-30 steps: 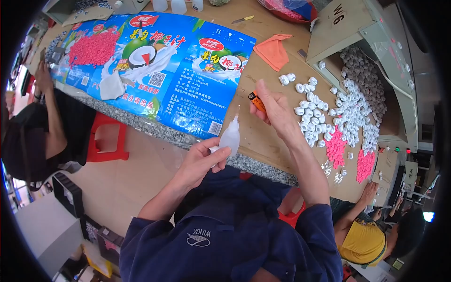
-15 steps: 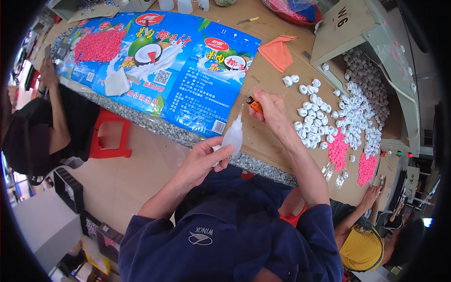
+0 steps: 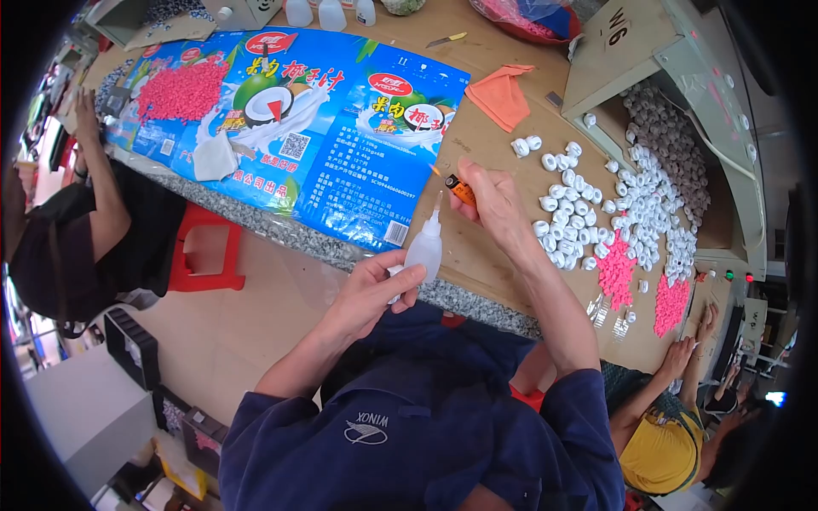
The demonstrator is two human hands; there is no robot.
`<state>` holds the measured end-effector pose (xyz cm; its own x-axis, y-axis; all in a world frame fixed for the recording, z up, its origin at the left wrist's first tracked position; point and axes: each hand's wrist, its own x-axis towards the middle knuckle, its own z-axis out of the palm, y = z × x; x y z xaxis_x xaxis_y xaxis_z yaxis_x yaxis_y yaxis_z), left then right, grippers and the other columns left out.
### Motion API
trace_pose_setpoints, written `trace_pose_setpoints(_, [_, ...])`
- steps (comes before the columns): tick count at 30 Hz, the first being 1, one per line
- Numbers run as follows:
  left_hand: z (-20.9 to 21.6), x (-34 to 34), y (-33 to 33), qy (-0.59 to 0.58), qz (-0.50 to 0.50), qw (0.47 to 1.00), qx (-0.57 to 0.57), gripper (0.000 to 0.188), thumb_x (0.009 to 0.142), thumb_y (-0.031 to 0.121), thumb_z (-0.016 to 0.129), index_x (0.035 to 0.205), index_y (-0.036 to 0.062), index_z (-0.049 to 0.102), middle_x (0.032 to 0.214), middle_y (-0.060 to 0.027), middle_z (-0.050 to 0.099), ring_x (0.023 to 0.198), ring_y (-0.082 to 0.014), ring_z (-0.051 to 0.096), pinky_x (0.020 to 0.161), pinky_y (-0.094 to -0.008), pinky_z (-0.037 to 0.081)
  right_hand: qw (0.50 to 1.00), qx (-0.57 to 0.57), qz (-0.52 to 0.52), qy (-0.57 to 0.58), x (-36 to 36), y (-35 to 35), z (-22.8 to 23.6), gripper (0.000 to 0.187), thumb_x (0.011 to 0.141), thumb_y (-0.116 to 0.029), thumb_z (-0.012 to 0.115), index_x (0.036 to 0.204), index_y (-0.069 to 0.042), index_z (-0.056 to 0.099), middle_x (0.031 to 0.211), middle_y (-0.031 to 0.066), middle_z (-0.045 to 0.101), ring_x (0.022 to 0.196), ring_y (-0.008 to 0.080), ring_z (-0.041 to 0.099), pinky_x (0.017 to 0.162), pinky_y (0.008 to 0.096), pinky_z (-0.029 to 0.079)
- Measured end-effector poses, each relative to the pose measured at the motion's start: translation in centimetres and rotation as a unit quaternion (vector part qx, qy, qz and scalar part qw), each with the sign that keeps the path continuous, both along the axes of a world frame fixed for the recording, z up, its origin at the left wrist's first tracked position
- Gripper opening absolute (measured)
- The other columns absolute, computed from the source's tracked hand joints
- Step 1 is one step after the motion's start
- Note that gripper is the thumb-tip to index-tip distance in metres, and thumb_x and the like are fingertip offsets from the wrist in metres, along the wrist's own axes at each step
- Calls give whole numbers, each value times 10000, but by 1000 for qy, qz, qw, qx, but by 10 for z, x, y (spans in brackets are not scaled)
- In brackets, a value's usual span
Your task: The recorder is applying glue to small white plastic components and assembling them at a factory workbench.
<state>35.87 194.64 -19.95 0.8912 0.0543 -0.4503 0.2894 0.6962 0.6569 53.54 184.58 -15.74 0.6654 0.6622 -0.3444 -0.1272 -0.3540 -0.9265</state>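
Note:
My left hand [image 3: 375, 294] is closed around a translucent white squeeze bottle [image 3: 423, 254] with a narrow tip pointing up and away. A small white piece shows by its fingers; I cannot make out what it is. My right hand [image 3: 492, 200] grips an orange lighter [image 3: 461, 191], thumb at its top end. A small flame [image 3: 435, 171] shows at the lighter's metal end, just above the bottle's tip and apart from it. Both hands are held over the near edge of the table [image 3: 477, 281].
White ring-like parts [image 3: 567, 209] and pink pieces [image 3: 615, 272] lie to the right by a grey metal box [image 3: 635, 51]. A blue printed cardboard sheet [image 3: 341, 196] bears more pink pieces [image 3: 181, 89]. An orange cloth [image 3: 498, 98] and a knife [image 3: 447, 39] lie beyond. Co-workers sit at both sides.
A small orange flame now shows at the lighter, where none was clear before. Both hands keep nearly the same place. The co-worker's hands at the right have shifted.

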Motion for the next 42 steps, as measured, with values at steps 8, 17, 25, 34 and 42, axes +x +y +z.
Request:
trace_pose_setpoints(8, [1, 1, -1, 4, -1, 1000, 1, 233, 867, 155, 600, 1036, -4, 579, 769, -6, 565, 604, -54, 509, 479, -196, 348, 1000, 4, -6, 6, 0, -2, -2, 532, 875, -434, 438, 626, 19, 565, 581, 40, 527, 547, 107, 471, 541, 251, 384])
trace_pose_setpoints(17, [2, 1, -2, 4, 2, 1000, -1, 236, 866, 155, 602, 1041, -1, 581, 754, -5, 560, 605, -57, 508, 477, -197, 347, 1000, -6, -5, -23, -4, -2, -2, 537, 879, -466, 404, 594, -34, 544, 506, -7, 443, 482, 72, 395, 467, 227, 291])
trace_pose_setpoints(25, [1, 0, -2, 2, 8, 1000, 3, 219, 870, 152, 595, 1028, 2, 585, 747, -6, 556, 603, -59, 503, 475, -200, 344, 999, -12, -10, -34, 0, -1, -2, 546, 890, -468, 398, 606, -29, 557, 497, -15, 430, 462, 74, 397, 463, 224, 304])
trace_pose_setpoints(34, [-1, -1, 1, -3, 15, 1000, 3, 222, 869, 158, 598, 1028, 3, 586, 787, -13, 566, 603, -59, 505, 471, -200, 343, 976, -91, -72, -186, 74, 15, -51, 333, 909, -303, 426, 1054, -10, 491, 770, 44, 541, 630, 90, 489, 567, 247, 422])
trace_pose_setpoints(42, [3, -1, 3, -4, 30, 1000, 6, 208, 870, 149, 594, 1019, 5, 589, 733, -10, 565, 595, -61, 507, 464, -201, 340, 921, -246, -62, -296, 131, 46, -13, 488, 842, -188, 495, 1250, 53, 380, 1244, 278, 434, 1179, 374, 417, 979, 414, 351])
